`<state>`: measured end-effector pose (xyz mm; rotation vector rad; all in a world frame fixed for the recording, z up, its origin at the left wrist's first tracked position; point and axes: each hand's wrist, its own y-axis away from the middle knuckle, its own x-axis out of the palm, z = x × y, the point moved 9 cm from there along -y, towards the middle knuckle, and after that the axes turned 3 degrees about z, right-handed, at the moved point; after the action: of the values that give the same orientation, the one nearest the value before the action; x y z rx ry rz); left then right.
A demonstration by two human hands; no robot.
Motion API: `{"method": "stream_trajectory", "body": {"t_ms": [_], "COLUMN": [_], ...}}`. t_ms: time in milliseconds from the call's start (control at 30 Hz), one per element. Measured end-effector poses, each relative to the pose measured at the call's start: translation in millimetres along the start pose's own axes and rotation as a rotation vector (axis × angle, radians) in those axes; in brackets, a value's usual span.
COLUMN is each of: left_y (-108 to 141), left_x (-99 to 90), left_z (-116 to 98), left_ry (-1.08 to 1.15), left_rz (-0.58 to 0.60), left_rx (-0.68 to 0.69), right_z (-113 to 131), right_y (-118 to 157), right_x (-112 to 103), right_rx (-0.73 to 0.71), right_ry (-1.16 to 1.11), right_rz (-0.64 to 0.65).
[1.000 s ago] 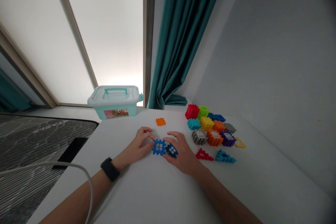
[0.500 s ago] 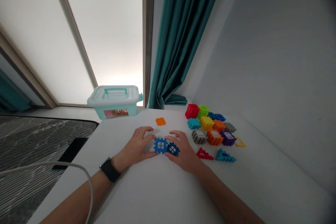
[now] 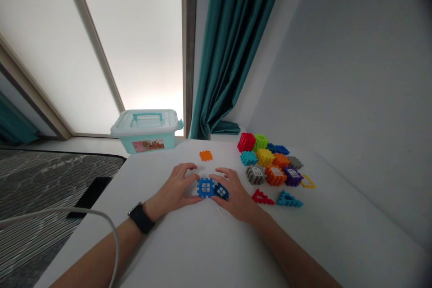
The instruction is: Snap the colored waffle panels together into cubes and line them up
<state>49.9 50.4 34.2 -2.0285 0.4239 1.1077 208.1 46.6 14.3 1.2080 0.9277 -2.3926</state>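
A blue square window piece (image 3: 205, 187) is pinched at its left edge between the thumb and forefinger of my left hand (image 3: 175, 187). Just to its right, a darker blue window piece (image 3: 221, 191) lies tilted, partly under the fingers of my right hand (image 3: 234, 194), whose thumb and forefinger close around it. The two blue pieces meet or overlap at their neighbouring edges; which one is on top is hard to tell. Beyond my hands an orange toothed square (image 3: 205, 155) lies flat on the white table (image 3: 202, 252).
Stacks of coloured pieces, among them a red stack (image 3: 246, 142) and an orange one (image 3: 275, 175), stand at the right. Nearer lie a red triangle (image 3: 262, 197) and a blue triangle (image 3: 289, 199). A lidded turquoise box (image 3: 148, 131) is back left; a white cable (image 3: 113, 229) crosses my left forearm.
My right hand and the darker blue piece have shifted very slightly left. The rest of the view has moved only a little, with the camera.
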Motion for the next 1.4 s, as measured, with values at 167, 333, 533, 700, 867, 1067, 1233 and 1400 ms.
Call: {"method": "stream_trajectory", "body": {"t_ms": [167,333,533,700,867,1067,1233,1400], "left_y": [1,1,0,-1,-2,0,0,-1], "left_x": [3.3,5.7,5.4,2.2,1.7,-2.3,-4.1,-0.3], "left_z": [2,7,7,8,10,12,4,2], "left_ry": [0.007,0.027,0.072,0.067,0.000,-0.058,-0.109,-0.101], "left_rz": [0.003,-0.026,-0.047,-0.073,-0.085,-0.098,-0.097,-0.071], "left_rx": [0.003,-0.036,-0.038,-0.051,-0.060,-0.038,0.039,0.039], "right_z": [0,0,-1,-3,-3,2,1,4], "right_y": [-1,-2,-2,-2,-2,-3,-3,-2], "right_x": [-1,-2,-4,-4,-5,-6,-4,-2], "right_rx": [0.010,0.030,0.066,0.073,0.046,0.005,0.029,0.020], "right_ry": [-0.004,-0.015,-0.017,-0.009,0.018,0.040,0.029,0.027], "right_rz": [0.001,-0.027,-0.065,-0.090,-0.105,-0.095,-0.056,-0.033]}}
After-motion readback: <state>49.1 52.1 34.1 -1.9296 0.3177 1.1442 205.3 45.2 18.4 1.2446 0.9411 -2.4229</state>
